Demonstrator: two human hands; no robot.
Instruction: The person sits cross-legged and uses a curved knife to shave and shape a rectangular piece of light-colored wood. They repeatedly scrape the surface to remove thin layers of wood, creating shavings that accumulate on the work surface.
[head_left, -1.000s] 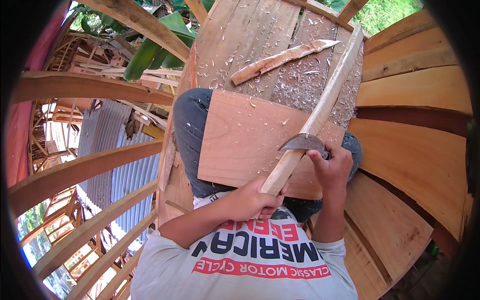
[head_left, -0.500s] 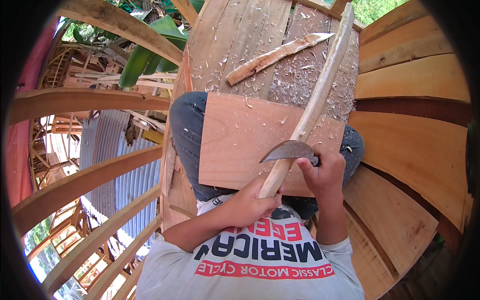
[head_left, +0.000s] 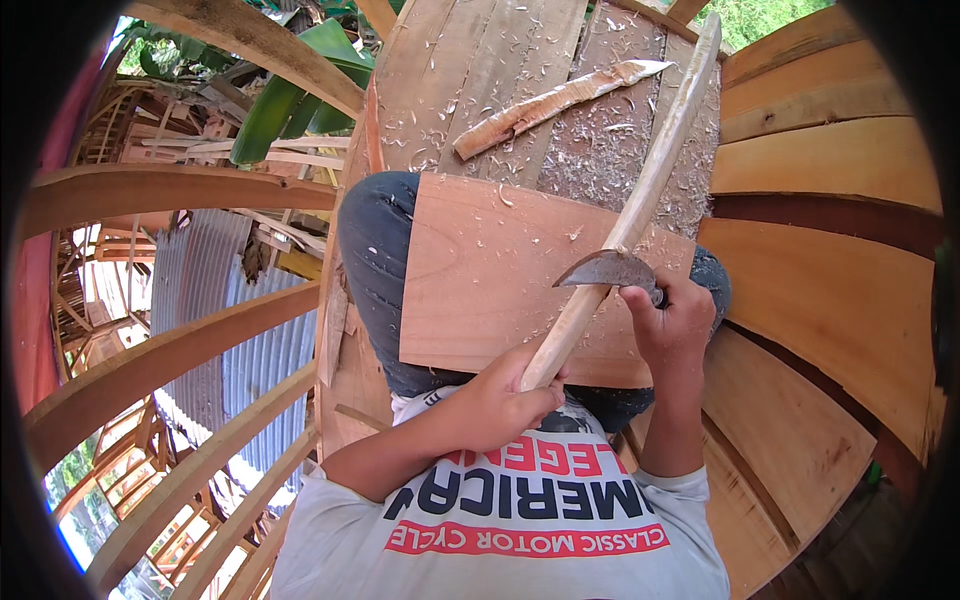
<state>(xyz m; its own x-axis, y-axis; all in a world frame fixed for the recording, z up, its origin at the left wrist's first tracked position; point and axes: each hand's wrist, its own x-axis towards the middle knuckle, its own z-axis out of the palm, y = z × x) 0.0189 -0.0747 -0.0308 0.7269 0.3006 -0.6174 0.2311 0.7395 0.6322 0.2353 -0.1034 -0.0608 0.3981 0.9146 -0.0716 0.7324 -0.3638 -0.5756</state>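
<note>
A long pale wooden stick (head_left: pixel 655 160) slants from my lap up toward the far right. Its near end is wrapped in the fingers of my left hand (head_left: pixel 505 400), close to my shirt. In my right hand (head_left: pixel 670 320) is a curved knife (head_left: pixel 610 268), its handle mostly hidden by the fist. The dark blade lies across the stick a little beyond its near third. Beneath them a flat plywood board (head_left: pixel 480 270) rests over my crossed legs.
A shorter piece of wood (head_left: pixel 550 105) with a pointed end lies on the plank floor (head_left: pixel 430 80) among scattered shavings. Wooden slats (head_left: pixel 160 200) form a railing at left; a plank wall (head_left: pixel 820 160) rises at right. Corrugated metal sheets (head_left: pixel 260 340) show beyond the railing.
My right hand and the knife have moved up and to the right along the stick, away from my left hand. The stick's far end has shifted slightly right.
</note>
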